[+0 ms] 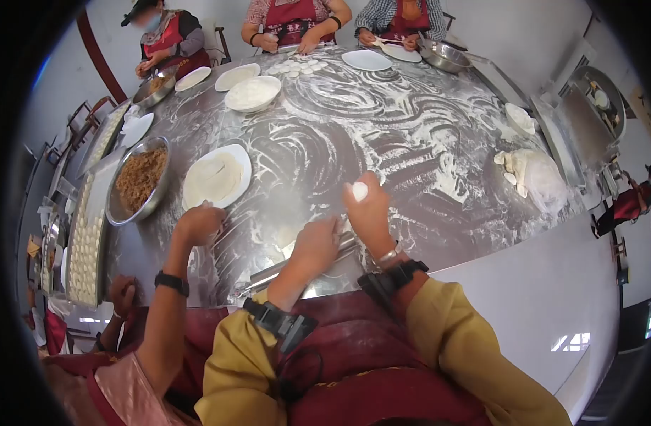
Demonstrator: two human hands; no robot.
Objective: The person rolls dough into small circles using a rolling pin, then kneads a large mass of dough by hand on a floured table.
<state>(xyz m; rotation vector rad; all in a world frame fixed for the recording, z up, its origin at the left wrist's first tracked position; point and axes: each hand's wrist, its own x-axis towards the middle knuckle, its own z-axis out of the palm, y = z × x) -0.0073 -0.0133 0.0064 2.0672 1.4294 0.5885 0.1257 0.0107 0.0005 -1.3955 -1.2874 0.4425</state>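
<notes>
My right hand [368, 213] is closed in a fist above the floured metal table [425, 245]. A small white lump of dough [359, 190] pokes out at the top of its fingers. My left hand [317, 245] is lower and to the left, back upward, its fingers smeared and partly hidden. Below its wrist, near the front edge of the table, lies a long shiny metal bar [268, 272]. A pale floury patch [288, 236] shows just left of my left hand.
At left, a neighbour's hand [200, 224] is by a plate [245, 165] of dough wrappers. Beyond it stands a steel bowl of brown filling [142, 176] and a tray of dumplings [86, 248]. A plastic bag of dough [534, 174] lies right. Several co-workers sit opposite.
</notes>
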